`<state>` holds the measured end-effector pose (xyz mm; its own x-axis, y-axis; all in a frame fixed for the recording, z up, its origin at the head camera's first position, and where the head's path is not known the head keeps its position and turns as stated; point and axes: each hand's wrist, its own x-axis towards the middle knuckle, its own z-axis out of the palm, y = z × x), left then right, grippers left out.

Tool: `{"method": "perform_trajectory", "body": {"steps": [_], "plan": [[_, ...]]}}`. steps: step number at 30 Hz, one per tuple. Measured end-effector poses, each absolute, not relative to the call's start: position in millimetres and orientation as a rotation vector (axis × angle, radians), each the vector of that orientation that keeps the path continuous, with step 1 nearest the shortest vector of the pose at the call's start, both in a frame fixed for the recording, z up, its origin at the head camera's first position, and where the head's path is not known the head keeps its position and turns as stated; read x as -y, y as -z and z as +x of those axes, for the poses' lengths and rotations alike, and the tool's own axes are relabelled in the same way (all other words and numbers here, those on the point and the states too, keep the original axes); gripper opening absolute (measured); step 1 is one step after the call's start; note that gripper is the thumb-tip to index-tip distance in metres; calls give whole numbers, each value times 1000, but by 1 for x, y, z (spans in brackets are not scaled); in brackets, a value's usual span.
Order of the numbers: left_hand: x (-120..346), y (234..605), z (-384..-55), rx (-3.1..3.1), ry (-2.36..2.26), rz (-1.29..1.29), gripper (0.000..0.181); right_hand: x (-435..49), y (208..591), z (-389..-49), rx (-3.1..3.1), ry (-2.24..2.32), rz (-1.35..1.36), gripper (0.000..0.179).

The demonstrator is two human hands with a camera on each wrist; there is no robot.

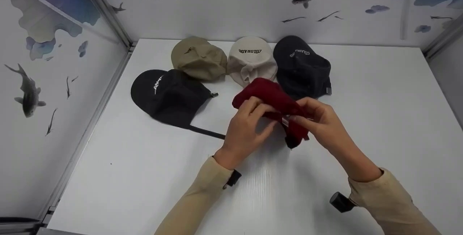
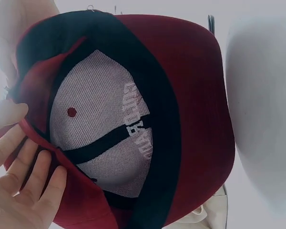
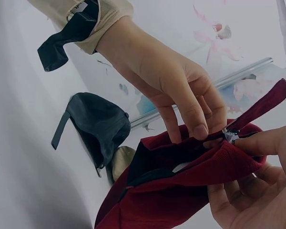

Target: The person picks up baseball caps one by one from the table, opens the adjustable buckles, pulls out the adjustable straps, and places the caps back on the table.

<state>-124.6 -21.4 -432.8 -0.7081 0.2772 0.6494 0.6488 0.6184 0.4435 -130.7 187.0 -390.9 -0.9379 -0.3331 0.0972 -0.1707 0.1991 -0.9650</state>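
Note:
A dark red baseball cap (image 1: 266,92) is held up over the table by both hands. Its mesh-lined inside, dark sweatband (image 2: 164,119) and stiff brim (image 2: 202,114) face the left wrist camera. My left hand (image 1: 246,130) grips the cap's back edge, thumb on one side and fingers on the other. At the back strap, my right hand (image 1: 322,121) pinches the fabric beside a small metal buckle (image 3: 230,137), its thumb against the buckle. A loose red strap end (image 3: 267,102) sticks out past the buckle in the right wrist view.
On the white table (image 1: 137,177) lie a black cap (image 1: 173,97) with its strap stretched out, an olive cap (image 1: 199,59), a cream cap (image 1: 251,59) and a dark navy cap (image 1: 304,68). Panels (image 1: 231,14) with painted fish stand behind and beside the table.

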Motion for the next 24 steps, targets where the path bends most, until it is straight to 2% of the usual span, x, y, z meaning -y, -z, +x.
{"method": "perform_trajectory", "body": {"steps": [11,24], "plan": [[22,431,-123,2339,904,-709,5,-187,388,-129,-2318,1839,-467,17],[29,431,-124,2333,867,-680,7,-195,391,-130,-2221,1904,-492,18]]}}
